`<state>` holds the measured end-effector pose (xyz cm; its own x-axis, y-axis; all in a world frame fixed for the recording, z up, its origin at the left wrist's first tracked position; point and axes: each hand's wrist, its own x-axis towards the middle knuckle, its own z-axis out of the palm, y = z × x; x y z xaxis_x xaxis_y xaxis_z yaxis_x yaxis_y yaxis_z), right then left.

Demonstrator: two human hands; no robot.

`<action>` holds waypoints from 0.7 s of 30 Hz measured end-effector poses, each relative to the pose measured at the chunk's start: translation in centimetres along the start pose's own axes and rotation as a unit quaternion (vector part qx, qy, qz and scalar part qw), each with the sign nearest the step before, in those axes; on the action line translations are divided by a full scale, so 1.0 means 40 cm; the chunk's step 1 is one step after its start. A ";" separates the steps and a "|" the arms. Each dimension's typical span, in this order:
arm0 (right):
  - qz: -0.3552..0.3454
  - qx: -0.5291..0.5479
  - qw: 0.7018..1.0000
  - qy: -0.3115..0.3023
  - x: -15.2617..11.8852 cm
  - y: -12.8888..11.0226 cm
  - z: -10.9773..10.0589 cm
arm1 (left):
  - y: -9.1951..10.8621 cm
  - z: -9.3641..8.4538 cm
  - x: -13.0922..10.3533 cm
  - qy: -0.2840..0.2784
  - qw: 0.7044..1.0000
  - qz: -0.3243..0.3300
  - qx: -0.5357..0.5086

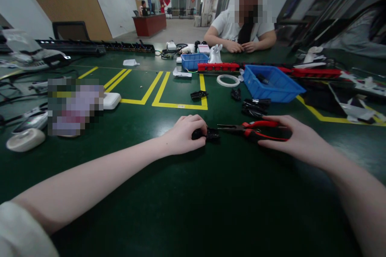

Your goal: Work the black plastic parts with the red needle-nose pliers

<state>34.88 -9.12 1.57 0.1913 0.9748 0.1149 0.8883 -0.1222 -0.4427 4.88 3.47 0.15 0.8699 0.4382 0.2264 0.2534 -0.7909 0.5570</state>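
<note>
My left hand (188, 134) is closed around a small glossy black part (213, 133), whose right end sticks out past the fingers. Its exact kind is hard to make out. To the right, my right hand (289, 134) grips the red and black handles of long-nose pliers (244, 128), thumb on the lower handle and fingers on the upper. The handles are spread, and the jaws point left toward the black part, a little apart from it. Just beyond the pliers lie several more shiny black pieces (255, 107).
Behind the pliers stand a blue bin (273, 84) and a white ring (228, 80). Another black piece (199, 95) lies by yellow tape lines. At left are a white box (111, 100) and a white mouse (25, 140). A person (241, 28) sits across the green table.
</note>
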 end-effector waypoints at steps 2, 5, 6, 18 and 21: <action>0.033 0.052 0.997 0.048 -0.006 -0.018 0.003 | -0.003 0.001 0.002 0.003 1.000 -0.005 -0.005; 0.086 0.159 0.977 0.114 -0.004 -0.029 0.011 | -0.006 0.002 0.004 0.002 1.000 -0.003 -0.004; 0.096 0.198 0.967 0.131 0.000 -0.029 0.015 | -0.007 0.003 0.004 0.002 1.000 -0.001 -0.002; 0.115 0.479 0.815 0.307 0.039 -0.056 0.089 | -0.010 0.005 0.006 0.001 0.999 0.023 0.033; 0.105 0.470 0.816 0.319 0.033 -0.064 0.101 | -0.009 0.005 0.006 -0.003 0.999 0.020 0.035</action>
<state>31.17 -6.76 -0.74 0.7432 0.6185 0.2551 0.1520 0.2153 -0.9647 5.09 3.78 -0.16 0.8825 0.4030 0.2422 0.2468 -0.8355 0.4910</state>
